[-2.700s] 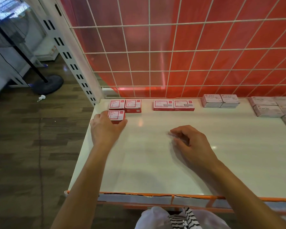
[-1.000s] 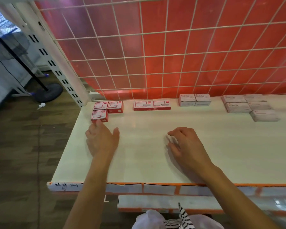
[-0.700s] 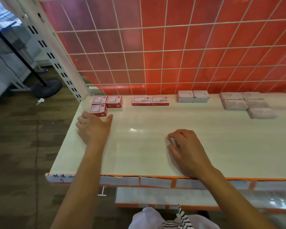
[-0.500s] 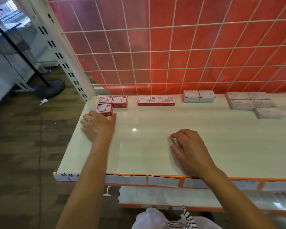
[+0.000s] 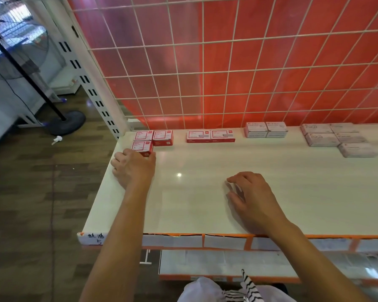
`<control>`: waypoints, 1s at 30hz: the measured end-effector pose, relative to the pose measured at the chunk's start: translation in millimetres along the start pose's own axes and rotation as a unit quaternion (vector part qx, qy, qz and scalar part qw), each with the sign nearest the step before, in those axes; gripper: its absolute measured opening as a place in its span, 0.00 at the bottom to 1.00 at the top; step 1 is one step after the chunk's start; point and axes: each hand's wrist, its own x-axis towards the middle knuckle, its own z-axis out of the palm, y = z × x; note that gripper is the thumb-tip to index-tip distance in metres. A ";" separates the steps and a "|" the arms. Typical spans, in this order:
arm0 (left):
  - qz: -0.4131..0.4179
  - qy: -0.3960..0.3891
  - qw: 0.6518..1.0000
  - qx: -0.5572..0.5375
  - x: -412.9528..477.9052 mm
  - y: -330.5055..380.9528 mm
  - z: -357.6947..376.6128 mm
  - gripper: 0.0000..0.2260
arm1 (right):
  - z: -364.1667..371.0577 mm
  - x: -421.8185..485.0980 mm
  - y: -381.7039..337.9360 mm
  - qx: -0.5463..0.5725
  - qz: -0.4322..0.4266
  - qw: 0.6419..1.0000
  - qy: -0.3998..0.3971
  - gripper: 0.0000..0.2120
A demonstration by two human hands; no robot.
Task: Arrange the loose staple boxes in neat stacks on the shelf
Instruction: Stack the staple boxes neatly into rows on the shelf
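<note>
Three small red staple boxes sit at the back left corner of the white shelf (image 5: 205, 205): two at the rear (image 5: 153, 135) and one in front (image 5: 141, 146). My left hand (image 5: 133, 167) lies flat on the shelf, fingertips and thumb touching the near side of the front red box. Two wider red boxes (image 5: 210, 136) lie side by side further right. My right hand (image 5: 250, 196) rests on the shelf's middle with loosely curled fingers and holds nothing.
A pair of white boxes (image 5: 265, 129) and a group of several white staple boxes (image 5: 338, 138) line the back right. A white wire grid on a red panel (image 5: 227, 62) closes the back. A lower shelf (image 5: 227, 264) juts out below. A fan stand (image 5: 63, 120) is on the floor at left.
My left hand drew back from the front red box, then slid forward until its fingers touch it again. My right hand stayed in place.
</note>
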 end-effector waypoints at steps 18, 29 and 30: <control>0.230 -0.070 0.970 0.032 -116.1 63.7 8.9 0.32 | -20.2 1.3 20.4 -0.014 0.027 1.000 0.000 0.17; 0.365 -0.144 0.919 0.028 -210.4 164.5 35.1 0.28 | -76.4 -17.3 109.4 -0.043 0.076 0.996 0.025 0.21; 0.370 -0.150 0.917 0.026 -217.8 173.0 38.0 0.28 | -80.9 -19.1 117.6 -0.043 0.082 0.995 0.025 0.21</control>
